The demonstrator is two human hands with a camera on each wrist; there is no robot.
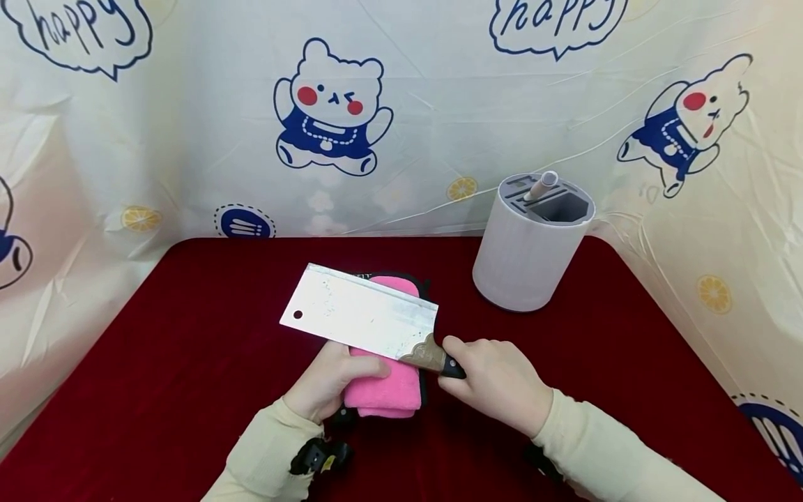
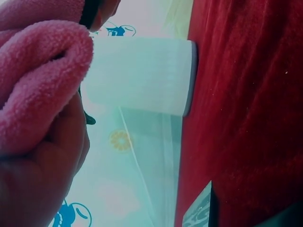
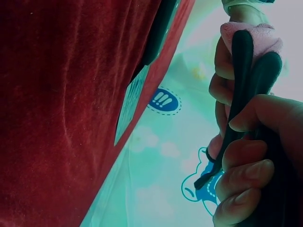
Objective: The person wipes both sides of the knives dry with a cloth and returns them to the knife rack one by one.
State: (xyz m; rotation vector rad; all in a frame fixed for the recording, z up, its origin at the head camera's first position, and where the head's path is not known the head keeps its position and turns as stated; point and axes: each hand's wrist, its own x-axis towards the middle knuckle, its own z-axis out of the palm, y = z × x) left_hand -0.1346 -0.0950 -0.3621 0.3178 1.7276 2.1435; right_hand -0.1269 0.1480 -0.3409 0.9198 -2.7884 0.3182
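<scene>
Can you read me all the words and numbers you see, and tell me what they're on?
"happy": upper left, in a blue cloud-outlined speech bubble on the white printed backdrop.
"happy": upper right, in another blue cloud-outlined bubble on that backdrop.
Faint marks on the wide silver metal cleaver: too small to read.
No readable text on the folded pink fluffy cloth or white cylindrical slotted holder; no numbers readable.

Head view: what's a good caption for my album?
Right grip holding a broad silver metal cleaver over folded fuzzy pink cloth in the left grip, near a pale slotted cylindrical block.
</scene>
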